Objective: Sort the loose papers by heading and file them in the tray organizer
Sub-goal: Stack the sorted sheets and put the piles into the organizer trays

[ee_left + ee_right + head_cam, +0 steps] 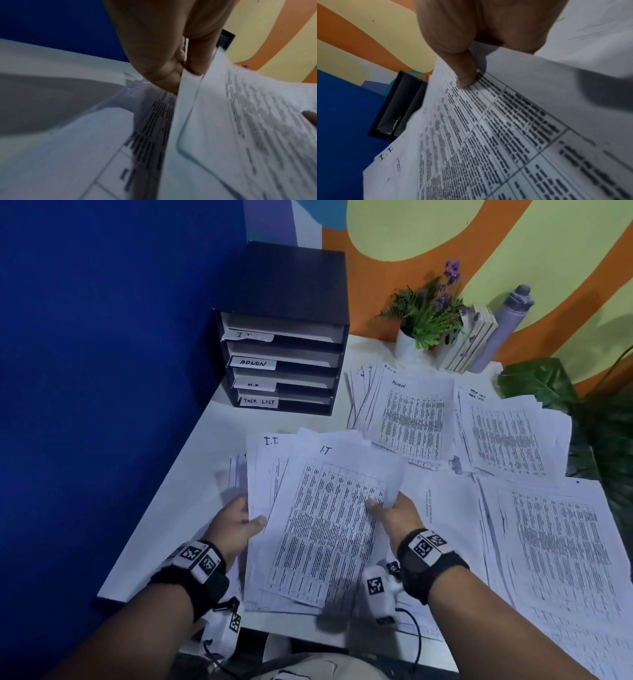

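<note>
From above, the left hand (236, 525) and right hand (397, 513) each pinch a side of the fanned IT stack (322, 518); the tray organizer (284, 361) sits well beyond both. Left wrist view: fingers curl under, thumb on top. Right wrist view: thumb presses the top sheet. Such an uneven stack might slip apart when lifted
</note>
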Demonstrator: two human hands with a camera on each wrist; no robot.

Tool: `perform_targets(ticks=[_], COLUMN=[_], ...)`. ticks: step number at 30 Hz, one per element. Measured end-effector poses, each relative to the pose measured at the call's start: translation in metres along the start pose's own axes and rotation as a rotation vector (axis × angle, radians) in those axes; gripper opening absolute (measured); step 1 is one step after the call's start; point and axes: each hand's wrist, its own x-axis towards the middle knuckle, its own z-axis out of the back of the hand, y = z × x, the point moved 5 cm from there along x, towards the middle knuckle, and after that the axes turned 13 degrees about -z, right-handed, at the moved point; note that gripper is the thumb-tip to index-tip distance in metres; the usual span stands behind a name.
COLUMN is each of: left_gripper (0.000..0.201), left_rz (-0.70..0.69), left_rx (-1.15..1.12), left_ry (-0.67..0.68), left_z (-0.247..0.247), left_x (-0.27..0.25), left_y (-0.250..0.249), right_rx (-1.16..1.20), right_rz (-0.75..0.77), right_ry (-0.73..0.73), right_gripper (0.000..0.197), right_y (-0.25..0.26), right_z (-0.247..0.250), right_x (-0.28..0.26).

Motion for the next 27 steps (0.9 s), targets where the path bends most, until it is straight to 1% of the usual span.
perform_targets(ticks=[3,5,7,9,11,13,18,20,21,25,27], left_gripper=[0.031,0.032,0.022,0.015,0.019,0.020,0.011,0.010,0.009,0.010,0.013], left_rz=[-0.014,-0.028,-0.046,-0.059,-0.053,-0.044,-0.038,-0.052,-0.059,-0.064,-0.063], left_rx=[0.043,0.058,0.128,0.214,0.285,0.310,0.259,0.233,0.215,0.157,0.124], left_ry=[-0.053,-0.041,-0.054,-0.080,-0.122,-0.162,-0.232,-0.239,-0.235,-0.195,-0.194], left_z=[0.003,0.004,0.008,0.013,0.018,0.023,0.030,0.029,0.028,0.018,0.013], left_x=[0.001,0.002,0.003,0.005,0.007,0.007,0.005,0.005,0.005,0.003,0.002], left_y=[-0.002,-0.002,0.000,0.000,0.000,0.000,-0.002,-0.005,-0.007,-0.014,-0.016], right_rx=[0.000,0.001,-0.028,-0.040,-0.003,0.018,0.106,0.111,0.102,0.125,0.144], right_rz=[-0.004,-0.008,-0.001,-0.002,-0.009,-0.016,-0.009,0.001,0.006,-0.025,-0.023], right_ry=[0.015,0.014,-0.009,-0.055,-0.071,-0.060,-0.004,-0.015,-0.018,0.012,0.000], right_gripper=[0.018,0.017,0.018,0.027,0.030,0.025,0.014,0.024,0.026,0.009,0.008], right_y=[-0.006,-0.009,-0.010,-0.011,-0.012,-0.011,-0.009,-0.009,-0.010,-0.016,-0.017], right_z=[0.002,0.003,0.002,0.004,0.008,0.010,0.013,0.013,0.012,0.005,0.003], right_x=[0.002,0.003,0.004,0.005,0.005,0.002,-0.004,-0.003,-0.002,0.007,0.010])
